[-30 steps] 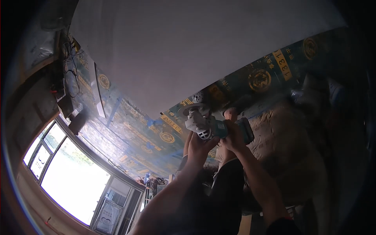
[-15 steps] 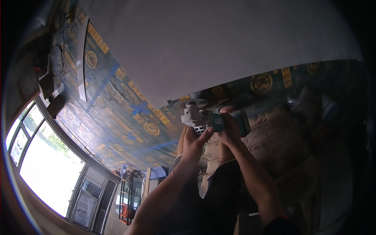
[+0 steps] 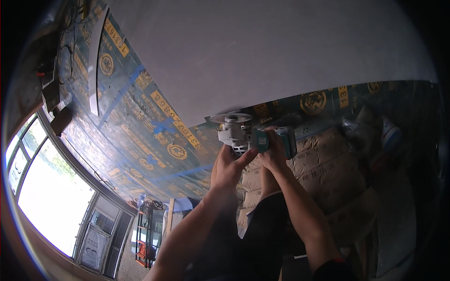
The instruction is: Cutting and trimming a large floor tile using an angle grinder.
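Note:
Both my hands hold a cordless angle grinder (image 3: 236,136) with a grey head, a teal body and a round disc (image 3: 230,117). My left hand (image 3: 230,166) is wrapped round the head from below, thumb against the body. My right hand (image 3: 274,152) is closed round the rear grip, just ahead of the battery (image 3: 288,142). The disc sits at the near edge of a large grey slab (image 3: 262,56), close to its left corner; whether it touches the slab I cannot tell. Under the slab lies a green board covering (image 3: 176,136) with yellow print.
Stacked brown paper sacks (image 3: 323,161) stand below and right of the grinder. A thin pale strip (image 3: 96,65) lies on the covering at left. Bright windows (image 3: 54,187) line the lower left, near an orange and black rack (image 3: 144,239). Plastic bags (image 3: 389,133) sit at right.
The grinder and both hands have shifted slightly up along the slab's edge. The view has tilted a little, so the slab's corner appears higher. My grip looks the same.

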`<state>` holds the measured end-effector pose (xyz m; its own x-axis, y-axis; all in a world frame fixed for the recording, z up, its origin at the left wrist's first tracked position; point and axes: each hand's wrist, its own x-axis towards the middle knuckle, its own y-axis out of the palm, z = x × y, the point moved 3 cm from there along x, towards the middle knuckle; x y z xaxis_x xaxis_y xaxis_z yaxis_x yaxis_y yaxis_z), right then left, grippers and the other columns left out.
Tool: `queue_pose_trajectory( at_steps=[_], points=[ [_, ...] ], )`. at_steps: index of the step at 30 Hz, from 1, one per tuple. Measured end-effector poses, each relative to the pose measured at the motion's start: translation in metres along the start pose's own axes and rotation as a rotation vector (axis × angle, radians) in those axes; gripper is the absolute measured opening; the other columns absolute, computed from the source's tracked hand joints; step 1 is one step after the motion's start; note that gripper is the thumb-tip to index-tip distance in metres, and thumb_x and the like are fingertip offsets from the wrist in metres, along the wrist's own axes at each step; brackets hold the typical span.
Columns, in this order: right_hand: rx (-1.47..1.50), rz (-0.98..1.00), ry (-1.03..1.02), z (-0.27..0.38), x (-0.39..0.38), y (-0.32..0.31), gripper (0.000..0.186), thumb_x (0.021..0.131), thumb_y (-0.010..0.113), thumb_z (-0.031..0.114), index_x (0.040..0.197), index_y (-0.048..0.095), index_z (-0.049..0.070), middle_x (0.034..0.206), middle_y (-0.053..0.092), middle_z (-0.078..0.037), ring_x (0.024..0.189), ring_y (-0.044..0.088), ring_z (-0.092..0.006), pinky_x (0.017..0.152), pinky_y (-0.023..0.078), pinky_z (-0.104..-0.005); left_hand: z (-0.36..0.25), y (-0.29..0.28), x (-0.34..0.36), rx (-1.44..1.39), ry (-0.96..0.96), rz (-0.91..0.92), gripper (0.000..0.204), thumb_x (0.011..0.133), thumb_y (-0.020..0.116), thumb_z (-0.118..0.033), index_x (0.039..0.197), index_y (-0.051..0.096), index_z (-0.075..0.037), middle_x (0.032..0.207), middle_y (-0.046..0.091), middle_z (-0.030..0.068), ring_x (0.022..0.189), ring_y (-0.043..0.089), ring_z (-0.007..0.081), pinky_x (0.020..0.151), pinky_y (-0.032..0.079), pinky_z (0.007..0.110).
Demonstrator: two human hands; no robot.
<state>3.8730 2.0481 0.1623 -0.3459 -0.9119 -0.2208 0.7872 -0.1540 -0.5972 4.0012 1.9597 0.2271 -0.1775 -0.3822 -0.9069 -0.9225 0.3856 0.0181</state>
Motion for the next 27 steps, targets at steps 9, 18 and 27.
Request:
queue_pose_trajectory(
  at_steps=[9, 18, 27],
  points=[
    [0.48, 0.017, 0.341, -0.033, -0.009, 0.019, 0.026, 0.082, 0.078, 0.01, 0.104, 0.065, 0.004, 0.097, 0.069, -0.017, 0.092, 0.068, -0.0386, 0.083, 0.055, -0.0424, -0.023, 0.021, -0.002, 0.019, 0.059, -0.011, 0.052, 0.089, 0.081, -0.028, 0.126, 0.06, 0.002, 0.114, 0.069, 0.008, 0.102, 0.063, 0.016, 0.093, 0.048, 0.032],
    [0.374, 0.047, 0.288, -0.033, 0.006, -0.002, 0.023, 0.08, 0.077, 0.009, 0.1, 0.067, 0.004, 0.096, 0.071, -0.018, 0.092, 0.07, -0.0376, 0.082, 0.056, -0.0411, -0.039, 0.036, -0.003, 0.204, 0.049, -0.058, 0.057, 0.088, 0.082, -0.037, 0.126, 0.062, 0.001, 0.114, 0.07, 0.0094, 0.104, 0.063, 0.0176, 0.095, 0.048, 0.032],
    [0.362, 0.013, 0.25, -0.033, 0.013, 0.002, 0.017, 0.081, 0.076, 0.009, 0.094, 0.066, 0.005, 0.091, 0.069, -0.017, 0.087, 0.069, -0.0369, 0.076, 0.055, -0.0416, -0.027, 0.034, 0.002, 0.055, 0.058, -0.035, 0.056, 0.087, 0.082, -0.037, 0.123, 0.063, 0.001, 0.113, 0.069, 0.0087, 0.101, 0.062, 0.0167, 0.093, 0.048, 0.032]
  ],
)
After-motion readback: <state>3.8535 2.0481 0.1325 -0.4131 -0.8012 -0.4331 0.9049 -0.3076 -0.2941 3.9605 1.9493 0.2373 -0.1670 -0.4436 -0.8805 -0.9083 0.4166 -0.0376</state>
